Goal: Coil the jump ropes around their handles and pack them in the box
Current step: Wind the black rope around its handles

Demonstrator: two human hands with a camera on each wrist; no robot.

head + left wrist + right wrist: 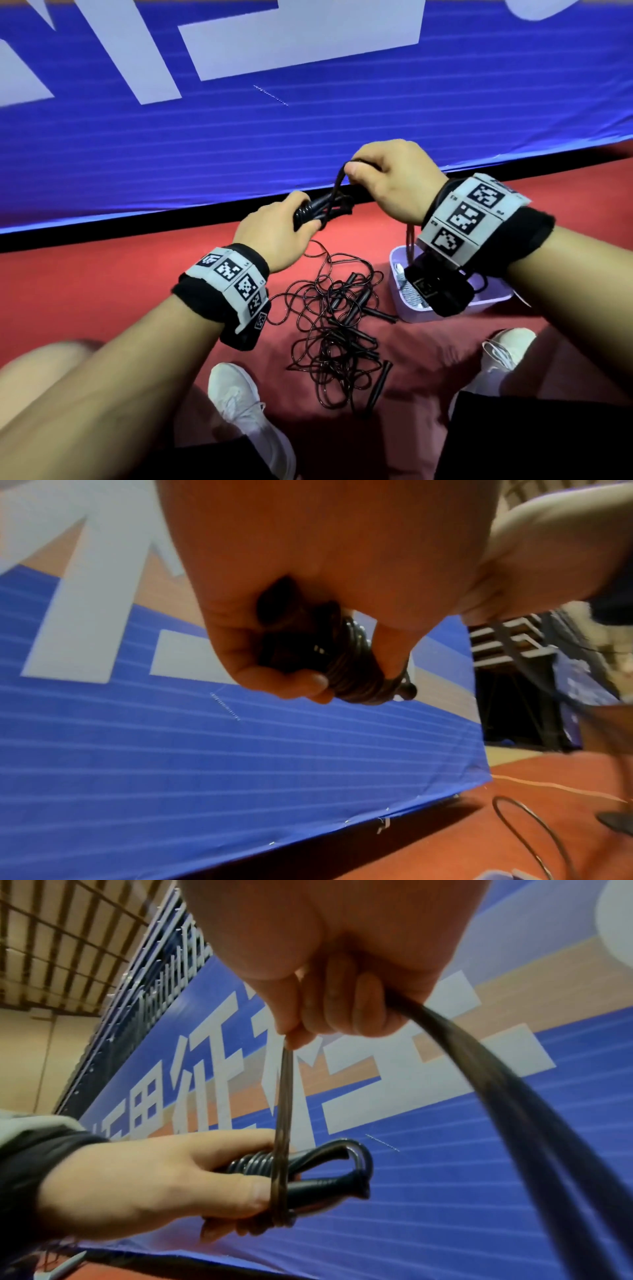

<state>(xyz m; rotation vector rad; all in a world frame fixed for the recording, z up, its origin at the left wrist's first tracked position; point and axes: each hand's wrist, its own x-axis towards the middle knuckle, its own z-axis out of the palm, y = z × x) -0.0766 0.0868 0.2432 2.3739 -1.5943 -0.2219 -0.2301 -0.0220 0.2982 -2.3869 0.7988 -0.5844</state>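
Note:
My left hand [274, 226] grips a pair of black jump-rope handles [318, 209] with rope coiled around them; the same handles [308, 1175] show several turns in the right wrist view. My right hand [387, 181] is just above and to the right, pinching the black rope [284, 1096] between thumb and fingers, taut down to the handles. The free rope end [534, 1123] trails away behind that hand. A tangle of other black jump ropes [339, 329] lies on the red floor below. The lilac box [493, 301] stands under my right wrist.
A blue banner wall [239, 137] with white lettering rises just beyond the hands. My white shoes [246, 411] flank the rope pile on the red floor [102, 274]. A silvery item [407, 291] lies inside the box, partly hidden by the wrist camera.

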